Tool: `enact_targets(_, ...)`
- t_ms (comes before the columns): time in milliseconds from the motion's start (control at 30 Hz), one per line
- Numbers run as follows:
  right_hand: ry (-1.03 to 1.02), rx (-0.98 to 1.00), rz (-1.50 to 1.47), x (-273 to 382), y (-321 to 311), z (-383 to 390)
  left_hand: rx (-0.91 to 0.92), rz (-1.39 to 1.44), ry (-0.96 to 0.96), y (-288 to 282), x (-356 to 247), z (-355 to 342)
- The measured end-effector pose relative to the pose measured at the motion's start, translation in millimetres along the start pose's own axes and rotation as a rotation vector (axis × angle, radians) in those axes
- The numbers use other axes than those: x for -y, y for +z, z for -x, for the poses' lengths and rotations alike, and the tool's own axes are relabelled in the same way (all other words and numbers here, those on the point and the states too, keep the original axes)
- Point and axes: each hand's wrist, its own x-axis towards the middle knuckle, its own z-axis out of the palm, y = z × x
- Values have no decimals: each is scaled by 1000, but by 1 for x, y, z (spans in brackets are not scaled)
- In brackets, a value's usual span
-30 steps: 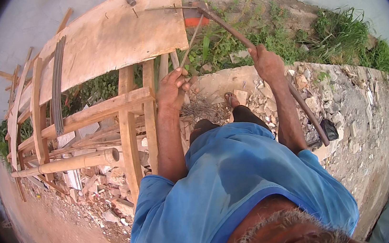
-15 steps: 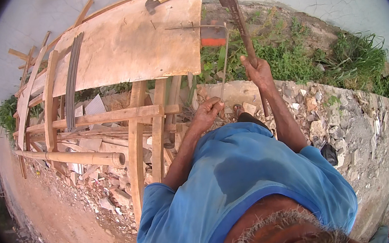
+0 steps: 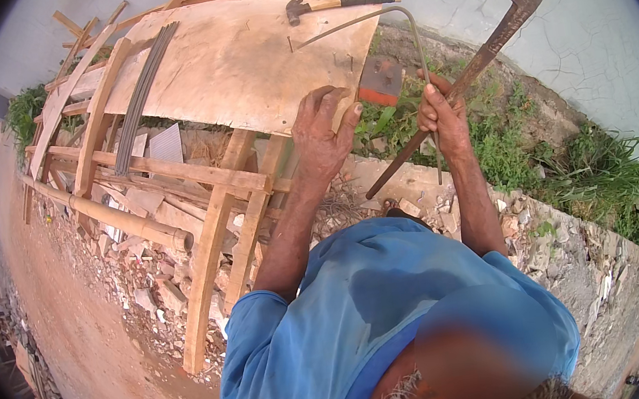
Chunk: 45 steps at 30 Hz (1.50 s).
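My right hand (image 3: 446,118) is closed around a rusty iron bar-bending wrench (image 3: 495,41) with a notched hooked head. The wrench slants up to the right. In the same grip is a thin steel rod (image 3: 419,42), bent at about a right angle, its upper arm reaching over the plywood board (image 3: 240,59). My left hand (image 3: 322,140) is open with the fingers spread, at the board's near edge; whether it touches the wood I cannot tell. Nails (image 3: 351,62) stick up from the board.
A claw hammer (image 3: 340,0) lies at the board's far edge. A bundle of straight rods (image 3: 146,97) rests across its left end. Timber legs (image 3: 209,267) and a bamboo pole (image 3: 124,218) stand over rubble. Weeds (image 3: 500,127) grow along the wall (image 3: 586,51).
My left hand has let go of the bent rod and moved up to the board, opening. The rod is now in my right hand with the wrench, which has tilted over to the right.
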Motion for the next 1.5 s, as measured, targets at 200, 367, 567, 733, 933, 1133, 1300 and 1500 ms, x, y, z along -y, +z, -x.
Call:
enact_targets(200, 101, 250, 51, 37, -55, -18, 235, -346, -63, -10, 40, -54)
enact_targets(367, 253, 180, 352, 21, -89, -51, 243, -348, -256, 19, 16, -5)
enact_targets(567, 312, 350, 717, -6, -108, -98, 285, -570, -452, 45, 5, 22)
enact_targets(733, 373, 476, 769, -22, -115, -122, 342, -676, -528, 54, -4, 26)
enact_targets(933, 472, 466, 594, -32, -122, -121, 451, -798, -564, 58, -4, 23)
enact_targets(1133, 600, 406, 426, -36, -121, -111, 563, -760, -462, 41, 18, 13)
enact_targets(1300, 616, 414, 407, -35, -122, -111, 561, -721, -428, 34, 23, 8)
enact_targets(1500, 449, 501, 479, -29, -117, -123, 441, -761, -515, 42, 1, 16)
